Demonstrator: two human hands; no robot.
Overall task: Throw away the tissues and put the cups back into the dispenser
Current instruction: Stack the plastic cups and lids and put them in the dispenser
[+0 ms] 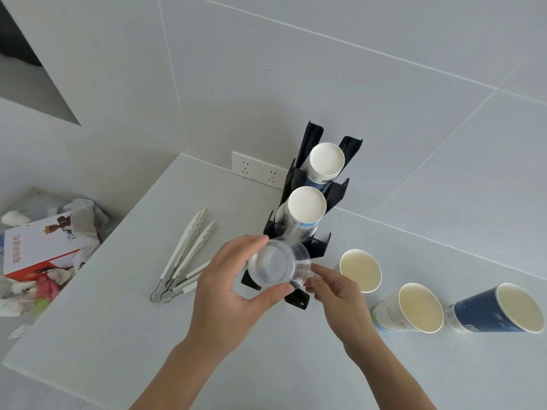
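Observation:
A black cup dispenser (334, 192) stands on the white counter (118, 321) near the wall. Two stacks of paper cups (307, 207) sit upside down in its back slots. My left hand (233, 294) grips an upside-down clear plastic cup (278, 263) over the dispenser's front slot. My right hand (334, 291) touches the cup's rim from the right with its fingertips. Three paper cups stand to the right: a white one (359, 270), a printed white one (414, 309) and a dark blue one (500, 309). Crumpled tissues (83, 214) lie in the bin at left.
White tongs (186, 255) lie on the counter left of the dispenser. An open trash bin (32, 202) with a red and white box (38, 250) sits below the counter's left edge. Two wall sockets (259, 171) are behind the dispenser.

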